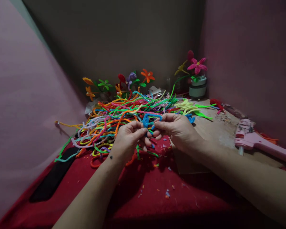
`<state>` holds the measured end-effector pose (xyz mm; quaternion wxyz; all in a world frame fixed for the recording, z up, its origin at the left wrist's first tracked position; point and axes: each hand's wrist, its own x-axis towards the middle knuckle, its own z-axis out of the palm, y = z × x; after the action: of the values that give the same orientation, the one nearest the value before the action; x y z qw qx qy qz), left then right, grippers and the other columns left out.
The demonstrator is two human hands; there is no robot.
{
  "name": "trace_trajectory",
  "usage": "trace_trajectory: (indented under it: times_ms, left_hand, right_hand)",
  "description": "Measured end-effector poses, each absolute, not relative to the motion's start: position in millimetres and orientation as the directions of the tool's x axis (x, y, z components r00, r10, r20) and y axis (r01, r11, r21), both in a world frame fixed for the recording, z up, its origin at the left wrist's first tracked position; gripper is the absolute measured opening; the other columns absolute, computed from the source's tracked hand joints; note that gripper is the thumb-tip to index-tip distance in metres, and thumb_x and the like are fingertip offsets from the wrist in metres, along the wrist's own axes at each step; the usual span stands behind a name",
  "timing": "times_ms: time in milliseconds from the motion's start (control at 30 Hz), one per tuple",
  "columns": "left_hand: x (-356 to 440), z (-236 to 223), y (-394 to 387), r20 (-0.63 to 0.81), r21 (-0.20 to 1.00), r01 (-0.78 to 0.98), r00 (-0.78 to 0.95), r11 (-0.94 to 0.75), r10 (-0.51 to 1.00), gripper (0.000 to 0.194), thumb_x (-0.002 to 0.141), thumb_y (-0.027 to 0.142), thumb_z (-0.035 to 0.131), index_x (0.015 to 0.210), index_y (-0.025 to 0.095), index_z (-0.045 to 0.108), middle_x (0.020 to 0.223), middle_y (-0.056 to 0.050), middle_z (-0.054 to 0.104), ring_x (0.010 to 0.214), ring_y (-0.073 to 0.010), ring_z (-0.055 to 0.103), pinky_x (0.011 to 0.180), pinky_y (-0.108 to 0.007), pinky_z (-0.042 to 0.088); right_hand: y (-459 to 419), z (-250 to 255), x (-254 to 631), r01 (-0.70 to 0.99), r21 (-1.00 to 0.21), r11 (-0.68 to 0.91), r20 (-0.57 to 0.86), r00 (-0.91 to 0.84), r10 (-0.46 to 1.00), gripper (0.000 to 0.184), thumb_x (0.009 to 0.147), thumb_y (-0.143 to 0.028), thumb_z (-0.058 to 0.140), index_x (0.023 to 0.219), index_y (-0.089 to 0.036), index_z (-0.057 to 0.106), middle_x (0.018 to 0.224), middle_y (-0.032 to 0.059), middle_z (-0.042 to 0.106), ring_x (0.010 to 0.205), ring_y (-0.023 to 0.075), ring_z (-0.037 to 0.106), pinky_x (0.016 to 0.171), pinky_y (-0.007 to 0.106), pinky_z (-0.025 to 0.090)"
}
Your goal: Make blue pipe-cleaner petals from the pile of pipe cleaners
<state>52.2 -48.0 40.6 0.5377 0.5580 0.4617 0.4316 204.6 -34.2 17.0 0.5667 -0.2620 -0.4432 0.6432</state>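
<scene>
Between my two hands is a blue pipe cleaner (146,120), partly bent into a looped, petal-like shape. My left hand (131,135) pinches the looped part between thumb and fingers. Out to the right, my right hand (173,128) grips a bent length of the same blue pipe cleaner near its corner. Fingertips cover part of the blue piece. Right behind the hands lies a big heap of loose pipe cleaners (124,108) in many colours.
Pipe-cleaner flowers (147,75) stand along the back, with a pink one (197,65) by a pale green jar (197,87). A pink glue gun (255,140) lies at right. A black strip (54,178) and coloured scraps rest on the red cloth (152,203).
</scene>
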Motion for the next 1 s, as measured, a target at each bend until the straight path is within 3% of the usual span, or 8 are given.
trace_trajectory:
  times_ms: [133,400,633,800,900,1000]
  left_hand:
    - [56.5,36.8,-52.3,0.013,0.995,0.092,0.223,-0.034,0.975,0.017,0.07,0.024,0.063,0.073,0.014,0.049,0.059,0.0,0.063,0.041,-0.0127,0.058,0.036,-0.024,0.048]
    - [63.4,38.5,-57.8,0.006,0.987,0.157,0.225,-0.043,0.974,0.014,0.072,0.022,0.059,0.074,0.015,0.047,0.05,0.002,0.06,0.036,-0.0135,0.056,0.033,-0.023,0.047]
    - [65.9,34.7,-58.4,0.056,0.976,0.194,0.21,-0.098,0.976,0.014,0.072,0.022,0.058,0.077,0.016,0.047,0.048,0.003,0.059,0.037,-0.0148,0.058,0.033,-0.023,0.047]
    - [66.6,28.5,-58.5,0.097,0.969,0.203,0.201,-0.138,0.975,0.014,0.073,0.022,0.057,0.079,0.017,0.046,0.048,0.004,0.058,0.038,-0.0145,0.058,0.033,-0.021,0.045]
    - [65.8,28.9,-57.7,0.078,0.97,0.211,0.201,-0.121,0.977,0.012,0.073,0.021,0.056,0.078,0.017,0.047,0.048,0.004,0.059,0.037,-0.0139,0.057,0.032,-0.021,0.045]
    - [64.3,31.6,-55.7,0.087,0.972,0.201,0.172,-0.121,0.981,0.01,0.072,0.021,0.056,0.076,0.017,0.048,0.049,0.004,0.059,0.038,-0.0138,0.057,0.032,-0.022,0.046]
  right_hand:
    - [-40.3,20.9,204.2,-0.314,-0.929,0.196,0.24,-0.106,0.965,0.022,0.066,-0.025,0.07,0.063,-0.016,0.05,0.049,-0.0026,0.058,0.044,0.0101,0.056,0.046,0.022,0.045]
    - [-41.8,14.2,202.3,-0.058,-0.938,0.343,0.347,-0.084,0.934,0.017,0.071,-0.026,0.064,0.064,-0.017,0.051,0.055,-0.0015,0.056,0.05,0.0103,0.051,0.048,0.024,0.039]
    - [-44.0,9.3,202.4,0.228,-0.8,0.555,0.558,-0.056,0.828,0.014,0.073,-0.019,0.061,0.06,-0.018,0.053,0.058,-0.0017,0.053,0.055,0.01,0.046,0.055,0.025,0.036]
    - [-42.1,9.6,202.3,0.181,-0.869,0.461,0.453,-0.089,0.887,0.016,0.071,-0.02,0.061,0.057,-0.017,0.055,0.055,-0.0023,0.052,0.053,0.0097,0.045,0.054,0.025,0.035]
    - [-40.1,12.9,204.2,0.081,-0.937,0.34,0.318,-0.202,0.926,0.018,0.07,-0.024,0.063,0.056,-0.016,0.056,0.054,-0.0014,0.053,0.052,0.0102,0.047,0.051,0.025,0.035]
    - [-40.1,17.4,206.2,0.009,-0.956,0.294,0.279,-0.288,0.916,0.023,0.074,-0.031,0.059,0.057,-0.015,0.058,0.054,0.0,0.056,0.052,0.0108,0.05,0.052,0.025,0.038]
